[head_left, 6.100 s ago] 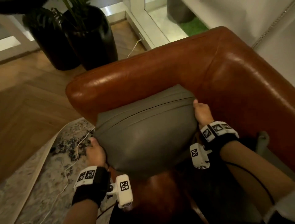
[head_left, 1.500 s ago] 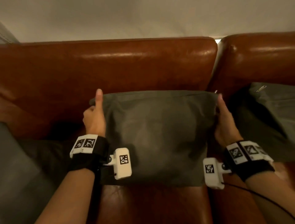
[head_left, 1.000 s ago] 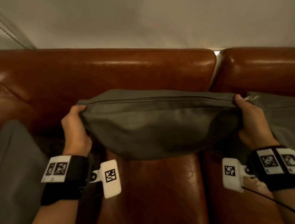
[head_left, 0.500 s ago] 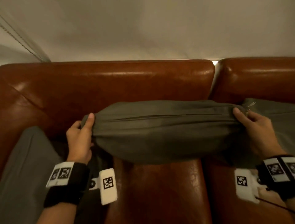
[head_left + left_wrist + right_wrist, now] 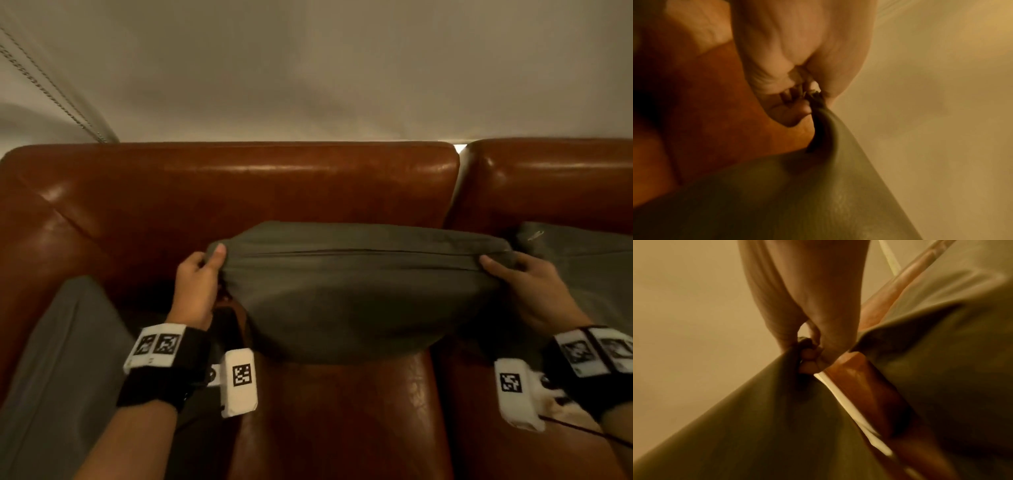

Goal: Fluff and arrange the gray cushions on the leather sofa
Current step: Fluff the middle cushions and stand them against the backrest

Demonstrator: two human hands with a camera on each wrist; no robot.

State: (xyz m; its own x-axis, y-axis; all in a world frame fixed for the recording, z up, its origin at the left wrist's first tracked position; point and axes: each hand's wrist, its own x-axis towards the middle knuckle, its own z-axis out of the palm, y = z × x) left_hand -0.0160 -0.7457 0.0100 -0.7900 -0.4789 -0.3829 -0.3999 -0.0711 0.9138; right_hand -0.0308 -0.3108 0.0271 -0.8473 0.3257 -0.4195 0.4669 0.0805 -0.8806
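A gray cushion hangs in front of the brown leather sofa, its zipped seam on top and its belly sagging toward the seat. My left hand pinches the cushion's left top corner, thumb on top. My right hand grips its right top corner. In the left wrist view the fingers bunch the cushion corner. In the right wrist view the curled fingers clamp the cushion fabric. A second gray cushion leans at the right; a third lies at the left.
A pale wall rises behind the sofa back. A gap splits the two back sections. The leather seat lies below the held cushion. A cord runs down the wall at upper left.
Both hands have kept hold of the corners through the last second. The cushion has bulged fuller and sags lower than half a second ago. The view has tilted up a little.
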